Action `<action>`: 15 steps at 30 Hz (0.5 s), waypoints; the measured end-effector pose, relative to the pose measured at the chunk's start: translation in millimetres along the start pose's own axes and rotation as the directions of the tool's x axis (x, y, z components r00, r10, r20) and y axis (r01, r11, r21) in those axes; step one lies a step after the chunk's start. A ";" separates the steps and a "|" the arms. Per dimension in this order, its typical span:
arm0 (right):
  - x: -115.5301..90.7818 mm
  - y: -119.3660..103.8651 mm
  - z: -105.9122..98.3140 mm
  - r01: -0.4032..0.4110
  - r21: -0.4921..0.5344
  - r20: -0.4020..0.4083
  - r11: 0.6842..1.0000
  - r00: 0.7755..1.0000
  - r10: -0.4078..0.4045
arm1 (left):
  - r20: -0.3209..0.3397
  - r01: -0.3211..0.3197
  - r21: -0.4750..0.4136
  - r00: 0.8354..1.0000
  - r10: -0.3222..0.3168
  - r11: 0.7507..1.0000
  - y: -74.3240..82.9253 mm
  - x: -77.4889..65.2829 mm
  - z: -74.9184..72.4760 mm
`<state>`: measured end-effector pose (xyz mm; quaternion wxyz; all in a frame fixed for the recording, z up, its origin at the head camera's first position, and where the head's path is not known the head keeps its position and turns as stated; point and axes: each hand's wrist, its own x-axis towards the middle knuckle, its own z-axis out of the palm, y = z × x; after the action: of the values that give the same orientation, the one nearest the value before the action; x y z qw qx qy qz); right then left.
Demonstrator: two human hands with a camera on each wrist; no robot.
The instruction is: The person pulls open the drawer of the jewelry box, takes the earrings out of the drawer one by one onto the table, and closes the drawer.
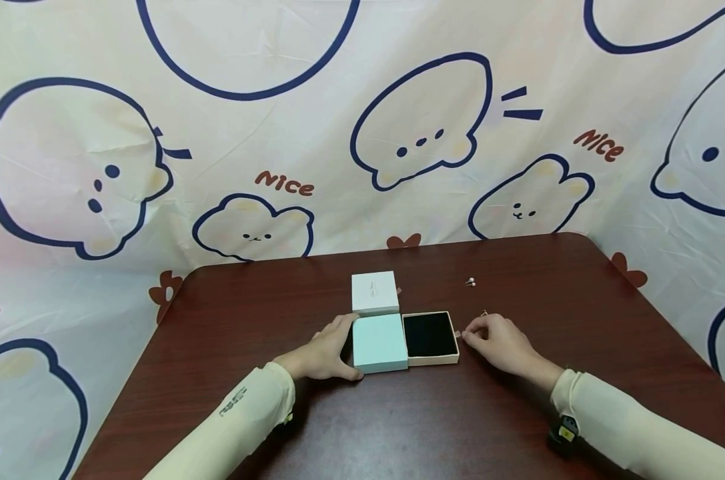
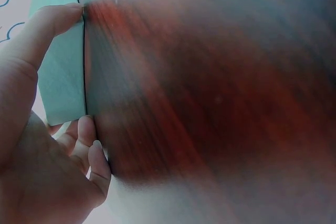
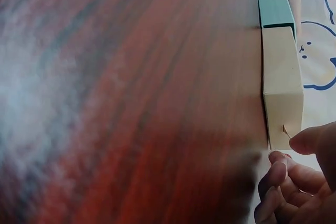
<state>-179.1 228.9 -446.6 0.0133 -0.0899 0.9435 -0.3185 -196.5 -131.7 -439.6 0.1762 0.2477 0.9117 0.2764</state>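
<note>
A small jewellery box with a mint-green sleeve (image 1: 380, 343) lies on the table, its cream drawer (image 1: 432, 361) slid out to the right and showing a black lining. My left hand (image 1: 326, 348) grips the sleeve from the left, thumb (image 2: 65, 17) along the near side and fingers toward the far side. At the drawer's right end, my right hand (image 1: 502, 341) pinches the small ribbon pull tab (image 3: 285, 129) between thumb and fingers. Just beyond the right hand lies a small thin metal piece (image 1: 484, 313), partly hidden by it.
A second box, pale with small print on its lid (image 1: 374, 291), stands behind the green one, close against it. A pair of small white-tipped earrings (image 1: 471, 282) lies farther back on the dark wood table (image 1: 266, 293). A printed cloth (image 1: 332, 147) hangs behind the table.
</note>
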 end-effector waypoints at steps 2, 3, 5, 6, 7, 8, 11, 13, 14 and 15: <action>-0.2 -0.1 0.6 0.001 0.000 0.001 1.000 1.000 -0.001 | 0.000 -0.001 0.002 1.000 0.001 1.000 0.2 0.2 0.2; -0.3 -0.1 0.8 0.002 -0.003 0.000 1.000 1.000 -0.002 | 0.000 -0.001 0.002 1.000 0.001 1.000 0.3 0.3 0.2; -0.4 -0.3 1.4 0.007 -0.010 -0.005 1.000 1.000 -0.007 | 0.001 -0.001 0.002 1.000 0.001 1.000 0.4 0.4 0.3; -0.4 -0.5 1.7 0.011 -0.015 -0.009 1.000 1.000 -0.011 | 0.001 -0.002 0.003 1.000 0.002 1.000 0.2 0.5 0.4; -0.4 -0.8 2.0 0.013 -0.020 -0.013 1.000 1.000 -0.013 | 0.000 -0.002 0.004 1.000 0.002 1.000 0.1 0.6 0.5; -0.3 -1.2 2.2 0.017 -0.024 -0.017 1.000 1.000 -0.018 | 0.000 -0.003 0.004 1.000 0.003 1.000 0.0 0.5 0.5; -0.1 -2.7 3.2 0.022 -0.021 -0.020 1.000 1.000 -0.022 | -0.002 -0.006 0.005 1.000 0.006 1.000 -0.3 0.3 0.6; 0.2 -3.6 4.1 0.025 -0.011 -0.015 1.000 1.000 -0.025 | -0.003 -0.005 0.006 1.000 0.005 1.000 -0.4 0.3 0.7; 0.3 -3.9 4.7 0.028 -0.006 -0.012 1.000 1.000 -0.028 | -0.002 -0.004 0.005 1.000 0.005 1.000 -0.4 0.1 0.8; 0.5 -4.0 5.3 0.030 -0.003 -0.011 1.000 0.999 -0.030 | -0.002 -0.003 0.005 1.000 0.003 1.000 -0.5 0.0 0.8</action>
<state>-178.6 222.5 -448.4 0.0033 -0.1022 0.9426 -0.3180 -196.4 -131.7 -440.5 0.1741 0.2494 0.9122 0.2745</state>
